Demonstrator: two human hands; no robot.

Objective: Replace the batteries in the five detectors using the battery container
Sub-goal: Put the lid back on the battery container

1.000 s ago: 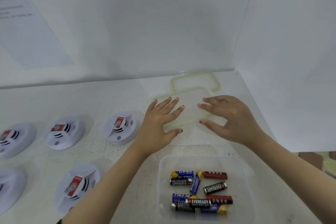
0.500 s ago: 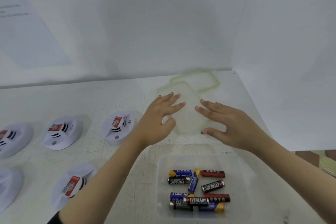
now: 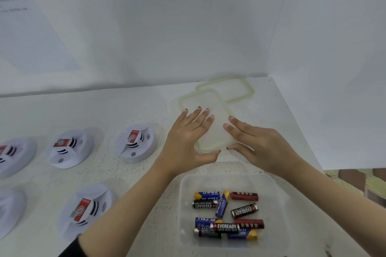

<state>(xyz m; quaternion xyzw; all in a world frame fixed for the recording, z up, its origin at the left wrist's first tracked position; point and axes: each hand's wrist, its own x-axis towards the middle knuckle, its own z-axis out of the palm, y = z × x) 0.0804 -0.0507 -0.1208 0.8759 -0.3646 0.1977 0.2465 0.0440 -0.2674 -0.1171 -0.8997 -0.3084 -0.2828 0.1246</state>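
Observation:
A clear plastic battery container (image 3: 277, 204) stands near the front with several loose batteries (image 3: 224, 213) inside. Beyond it lies its clear lid with a green rim (image 3: 217, 102), overlapping a second green-rimmed lid (image 3: 240, 87) by the wall. My left hand (image 3: 188, 140) and my right hand (image 3: 259, 144) hover with fingers spread over the near lid, holding nothing. White round detectors with red labels sit to the left: one (image 3: 135, 144) nearest my left hand, one (image 3: 69, 150) further left, one (image 3: 85, 210) in front, two more cut off at the left edge.
White walls close the back and the right side of the white table (image 3: 125, 106). A paper sheet (image 3: 31, 33) hangs on the left wall. The table's right edge (image 3: 325, 173) drops off to a patterned floor.
The green-rimmed lid has turned and slid back toward the second lid. Both hands have flattened out above it and stay close together.

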